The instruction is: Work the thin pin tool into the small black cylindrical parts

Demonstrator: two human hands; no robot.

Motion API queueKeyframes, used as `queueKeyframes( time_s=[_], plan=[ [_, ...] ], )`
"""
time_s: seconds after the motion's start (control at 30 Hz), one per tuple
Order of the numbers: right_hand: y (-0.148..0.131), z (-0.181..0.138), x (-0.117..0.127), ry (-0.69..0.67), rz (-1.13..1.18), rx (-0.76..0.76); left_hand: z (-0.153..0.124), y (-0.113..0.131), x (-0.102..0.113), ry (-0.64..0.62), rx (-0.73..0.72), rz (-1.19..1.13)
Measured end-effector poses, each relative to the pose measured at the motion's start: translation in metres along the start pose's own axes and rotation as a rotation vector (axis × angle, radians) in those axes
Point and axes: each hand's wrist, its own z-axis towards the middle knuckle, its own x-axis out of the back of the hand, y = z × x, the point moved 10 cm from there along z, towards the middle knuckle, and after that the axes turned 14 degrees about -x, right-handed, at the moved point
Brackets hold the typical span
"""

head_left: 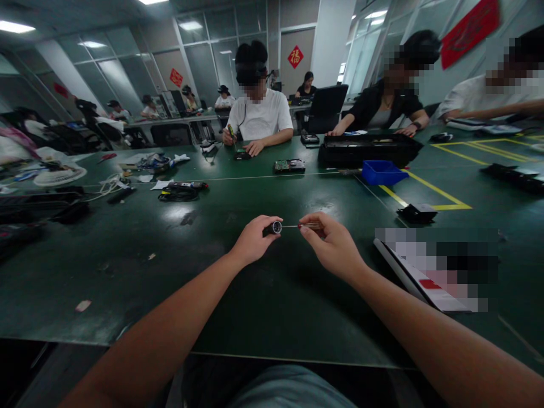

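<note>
Above the near middle of the green table [272, 294], my left hand [251, 241] is closed around a small black cylindrical part [276, 228]. Its round end, with a pale ring, faces me. In the fingers of my right hand [335, 245] is a thin screwdriver [290, 226], held level. The metal shaft points left and reaches the side of the black part; whether the tip sits in a screw is too small to tell. Most of the screwdriver's handle is hidden by my right fingers, with a bit of red showing at its front.
A pale booklet [408, 277] lies right of my right forearm. Beyond are a black piece [417, 213], a blue scoop-shaped bin [382, 172], a long black housing [369, 151], a circuit board part [289, 165] and a black cable bundle [182, 191]. A person [263, 119] works opposite.
</note>
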Motion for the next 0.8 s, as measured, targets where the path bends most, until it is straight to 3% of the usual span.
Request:
queueKeyframes(
  time_s=[0.3, 0.63, 0.8],
  plan=[
    [0.012, 0.003, 0.003, 0.015, -0.025, -0.147, -0.001, 0.001, 0.000, -0.011, -0.006, 0.002],
    [0.010, 0.002, -0.003, -0.038, -0.010, -0.090, 0.000, 0.002, 0.000, -0.011, 0.015, 0.000],
    [0.018, 0.005, 0.004, 0.063, 0.038, -0.101, 0.000, 0.002, -0.001, -0.017, 0.010, -0.004]
  ],
)
